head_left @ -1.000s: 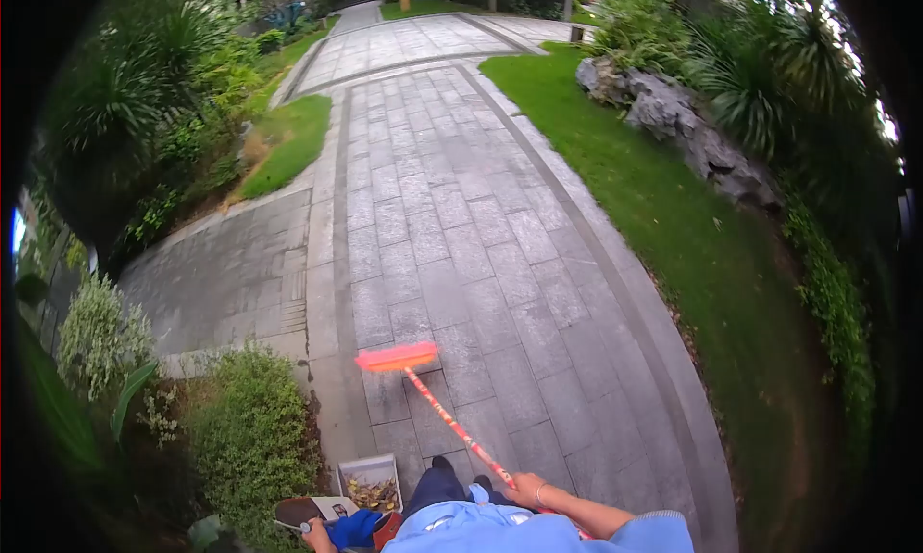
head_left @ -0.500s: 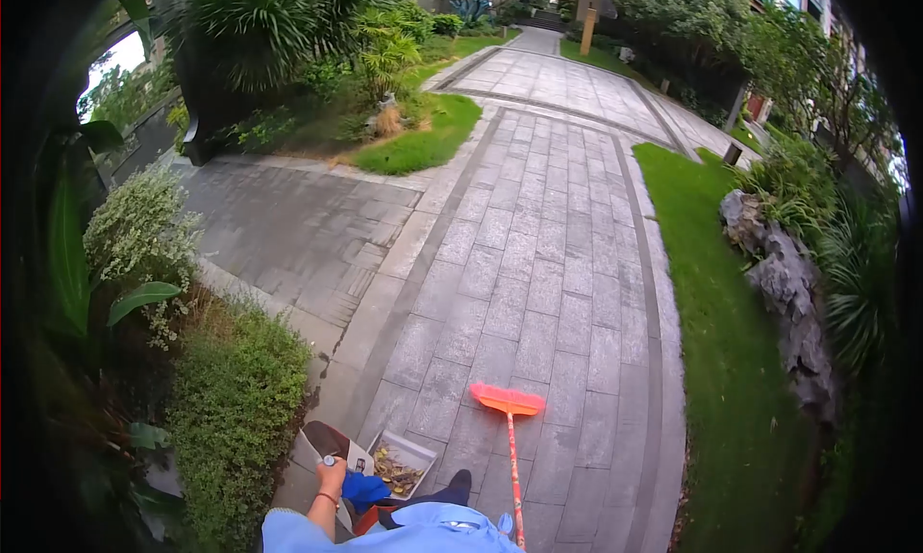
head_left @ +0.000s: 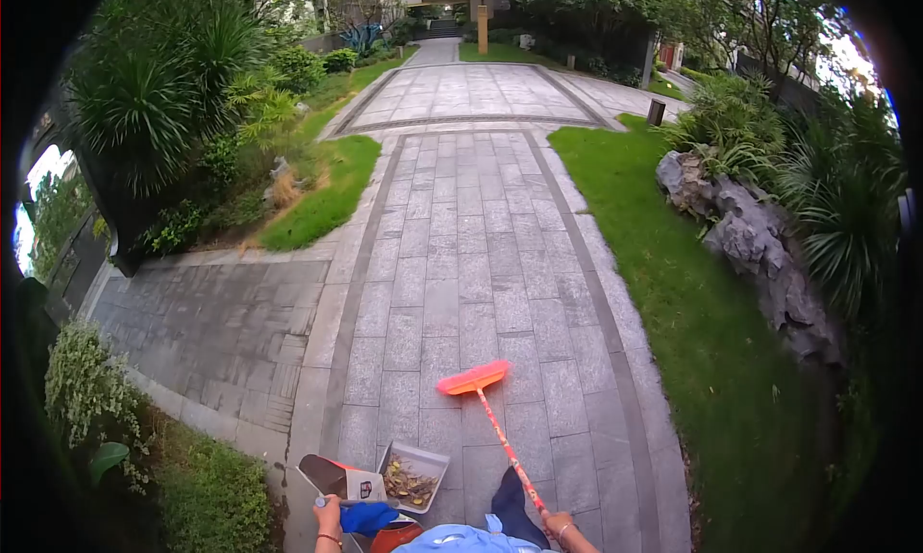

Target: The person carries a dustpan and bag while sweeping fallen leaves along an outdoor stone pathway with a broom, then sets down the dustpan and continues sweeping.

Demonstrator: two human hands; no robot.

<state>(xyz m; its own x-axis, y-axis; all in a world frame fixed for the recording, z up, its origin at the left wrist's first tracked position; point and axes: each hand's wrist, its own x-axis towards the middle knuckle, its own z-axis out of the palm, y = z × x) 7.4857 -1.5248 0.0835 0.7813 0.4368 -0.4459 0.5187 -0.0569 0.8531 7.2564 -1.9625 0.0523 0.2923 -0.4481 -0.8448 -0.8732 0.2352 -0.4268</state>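
My right hand [head_left: 558, 523] is wrapped round the patterned red handle of a broom at the bottom. The broom's orange head [head_left: 473, 378] with pink bristles is over the grey paving ahead of me. At the lower left, my left hand [head_left: 329, 507] is closed on something I cannot make out, beside a blue cloth [head_left: 368, 517] and a grey-and-brown container [head_left: 341, 478]. Right of these is a pale dustpan [head_left: 440, 465] with dry leaves [head_left: 409, 484] in it. One dark-clothed leg shows between the dustpan and the broom handle.
A stone-paved path [head_left: 471, 236] runs forward to a wider paved area. Grass [head_left: 654, 255] and a large rugged rock [head_left: 760, 240] lie on the right. Low bushes [head_left: 213, 486] stand at the lower left, with a darker side path [head_left: 212, 322] beyond.
The view has swung left and back right. My left hand, the container and the dustpan have moved along the path with me. The right hand, out of view half a second ago, shows again on the handle.
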